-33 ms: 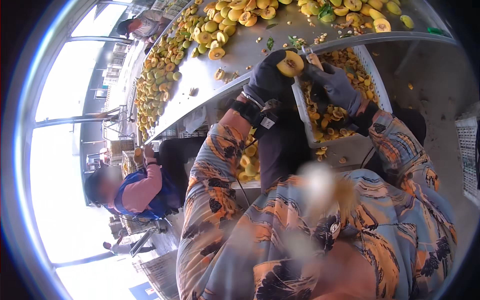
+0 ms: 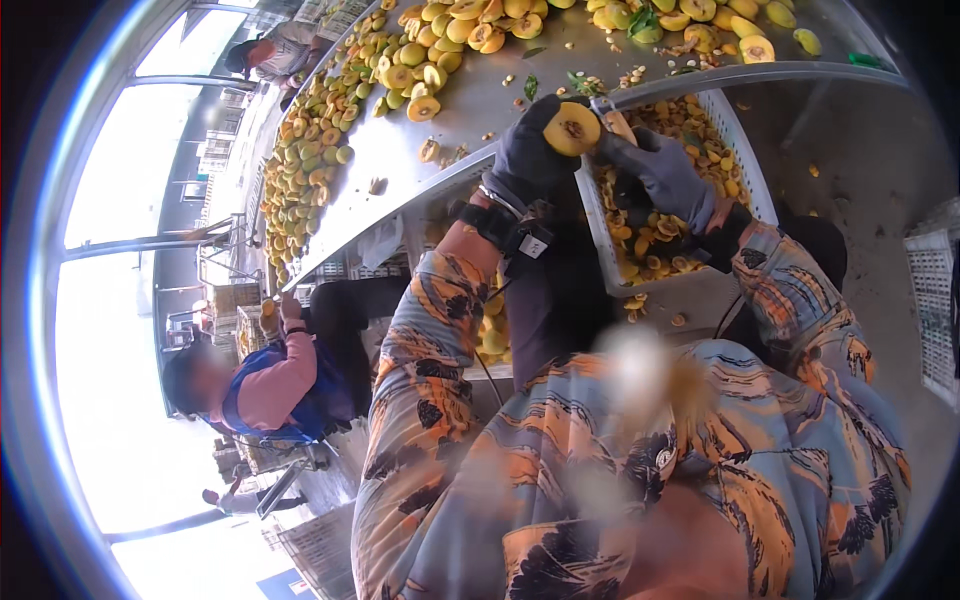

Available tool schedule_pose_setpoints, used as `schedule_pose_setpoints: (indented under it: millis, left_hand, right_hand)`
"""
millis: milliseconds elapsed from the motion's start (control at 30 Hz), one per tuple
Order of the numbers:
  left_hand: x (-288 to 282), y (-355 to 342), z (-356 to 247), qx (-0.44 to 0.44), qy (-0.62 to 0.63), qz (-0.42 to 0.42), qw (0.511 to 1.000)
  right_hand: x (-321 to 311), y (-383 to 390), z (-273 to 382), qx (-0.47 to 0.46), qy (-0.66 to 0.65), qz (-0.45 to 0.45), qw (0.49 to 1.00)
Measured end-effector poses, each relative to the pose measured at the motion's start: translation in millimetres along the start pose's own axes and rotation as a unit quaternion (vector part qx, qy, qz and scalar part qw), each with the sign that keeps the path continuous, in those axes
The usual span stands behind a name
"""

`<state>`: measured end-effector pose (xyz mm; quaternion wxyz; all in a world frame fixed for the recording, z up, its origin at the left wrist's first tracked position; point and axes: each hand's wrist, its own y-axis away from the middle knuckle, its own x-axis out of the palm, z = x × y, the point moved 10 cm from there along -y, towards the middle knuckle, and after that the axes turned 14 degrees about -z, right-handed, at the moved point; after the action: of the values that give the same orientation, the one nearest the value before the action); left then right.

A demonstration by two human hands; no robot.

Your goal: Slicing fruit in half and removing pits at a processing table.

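In a dark grey glove, my left hand point(image 2: 528, 150) grips a halved yellow fruit, which looks like a peach point(image 2: 560, 137). Its cut face is turned toward me, with a brown hollow in the middle. My right hand point(image 2: 668, 178), gloved in lighter grey, is closed around the wooden handle of a small tool point(image 2: 619, 124). The tool's metal end is by the fruit's right edge; whether it touches cannot be told. Both hands are over the near edge of a metal table point(image 2: 480, 100). Below them, a white crate point(image 2: 748, 130) holds many yellow fruit pieces.
Piled fruit halves point(image 2: 312, 165) cover the table's left side, with more fruit point(image 2: 690, 12) at the far edge. Leaves and pits lie scattered between. A co-worker in a pink sleeve point(image 2: 277, 388) sits at left. Another crate point(image 2: 935, 310) stands at far right.
The whole view has shifted slightly. The fruit's cut face is turned a little more toward me, and the tool is still beside it. Both hands keep their hold.
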<state>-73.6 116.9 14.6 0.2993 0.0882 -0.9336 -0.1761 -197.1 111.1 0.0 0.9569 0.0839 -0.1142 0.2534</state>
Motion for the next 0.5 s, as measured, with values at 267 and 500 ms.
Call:
schedule_pose_setpoints:
  millis: [267,500]
  left_hand:
    - [11,-38,28,0.097,0.05,-0.033,0.993]
    - [25,-40,21,0.216,-0.088,-0.016,0.972]
  right_hand:
    - [-17,-15,-25,-0.063,0.244,-0.058,0.966]
    - [-24,-6,-18,0.038,0.326,-0.046,0.943]
